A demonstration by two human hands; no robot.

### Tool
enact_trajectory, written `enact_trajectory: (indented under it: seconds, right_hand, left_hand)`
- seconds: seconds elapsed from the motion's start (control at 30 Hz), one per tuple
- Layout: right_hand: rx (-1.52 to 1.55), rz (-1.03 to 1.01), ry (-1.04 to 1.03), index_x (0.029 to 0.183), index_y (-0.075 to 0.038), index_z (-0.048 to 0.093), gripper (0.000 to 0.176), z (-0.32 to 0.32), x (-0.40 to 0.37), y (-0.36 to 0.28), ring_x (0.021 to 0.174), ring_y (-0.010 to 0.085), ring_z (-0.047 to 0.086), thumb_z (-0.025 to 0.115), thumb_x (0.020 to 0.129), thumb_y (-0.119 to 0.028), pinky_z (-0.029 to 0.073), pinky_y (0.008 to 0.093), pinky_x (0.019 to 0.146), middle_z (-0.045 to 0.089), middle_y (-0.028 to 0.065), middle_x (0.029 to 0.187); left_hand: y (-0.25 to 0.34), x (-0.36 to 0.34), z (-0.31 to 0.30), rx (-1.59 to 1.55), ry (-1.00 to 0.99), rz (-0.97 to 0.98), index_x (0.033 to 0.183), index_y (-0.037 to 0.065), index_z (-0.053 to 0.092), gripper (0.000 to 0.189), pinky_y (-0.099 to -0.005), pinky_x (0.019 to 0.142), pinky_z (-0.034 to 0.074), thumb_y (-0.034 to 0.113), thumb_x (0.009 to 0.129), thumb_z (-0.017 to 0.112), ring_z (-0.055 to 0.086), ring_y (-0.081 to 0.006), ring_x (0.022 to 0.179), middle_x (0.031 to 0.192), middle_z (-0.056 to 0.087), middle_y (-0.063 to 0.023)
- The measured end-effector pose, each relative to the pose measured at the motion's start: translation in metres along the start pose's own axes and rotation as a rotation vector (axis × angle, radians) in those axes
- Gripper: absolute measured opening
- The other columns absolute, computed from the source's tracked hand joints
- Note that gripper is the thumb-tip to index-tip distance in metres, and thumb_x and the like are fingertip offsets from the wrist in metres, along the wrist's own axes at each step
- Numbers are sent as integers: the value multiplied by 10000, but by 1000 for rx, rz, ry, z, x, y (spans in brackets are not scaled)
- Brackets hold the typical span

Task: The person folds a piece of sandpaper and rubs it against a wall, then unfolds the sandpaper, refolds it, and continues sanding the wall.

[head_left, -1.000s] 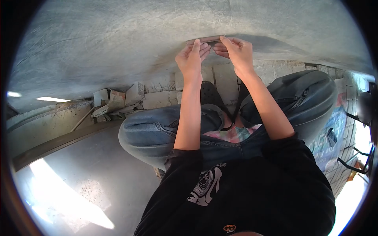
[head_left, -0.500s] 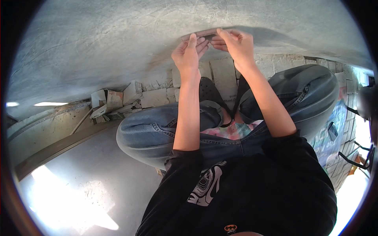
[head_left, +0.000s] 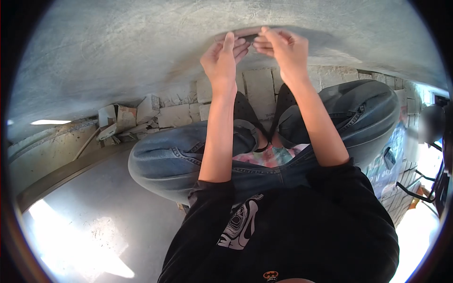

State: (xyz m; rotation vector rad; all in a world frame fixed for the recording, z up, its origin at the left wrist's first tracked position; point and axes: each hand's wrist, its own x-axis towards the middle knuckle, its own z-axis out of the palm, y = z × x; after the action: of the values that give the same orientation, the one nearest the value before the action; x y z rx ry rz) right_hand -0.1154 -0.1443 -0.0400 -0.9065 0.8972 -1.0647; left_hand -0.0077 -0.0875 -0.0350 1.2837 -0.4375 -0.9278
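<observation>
- Strip (head_left: pixel 248 31): at the grey surface (head_left: pixel 141 52), beyond both palms; contact with it cannot be told.
- Long axis: crosswise to the forearms, right end slightly higher in view.
- Left hand (head_left: pixel 219 61): pinched on the strip's left part.
- Right hand (head_left: pixel 291 54): pinched at its right end; neither hand nearer.

A pale brick floor (head_left: pixel 258 84) crosses mid-frame, with broken pieces (head_left: pixel 126 118) heaped on it at left and a printed sheet (head_left: pixel 388 178) spread at right.
</observation>
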Motion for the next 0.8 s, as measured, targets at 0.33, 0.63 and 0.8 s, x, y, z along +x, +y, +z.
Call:
enact_trajectory:
  seconds: [0.33,0.63,0.8]
  right_hand:
    - [-70,-99,9,805,123,573,193,4,-5,-12,620,234,641,587,798,-69,555,293,576,621,207,743]
    - [-80,-63,11,828,134,571,209,5,-3,-5,609,229,637,596,786,-69,551,291,568,620,207,739]
    - [9,134,23,815,128,574,219,-8,5,19,605,228,636,612,782,-84,553,284,571,621,201,735]
  left_hand:
    - [-3,1,-1,-26,9,-26,943,-34,577,277,-348,751,513,223,839,584,633,-255,833,906,622,-156]
    - [-9,2,-8,56,17,-18,903,11,606,272,-309,706,487,272,830,590,639,-216,816,887,642,-122]
    - [-17,2,-6,112,93,-57,908,8,605,260,-296,693,481,257,835,588,638,-208,815,881,643,-120]
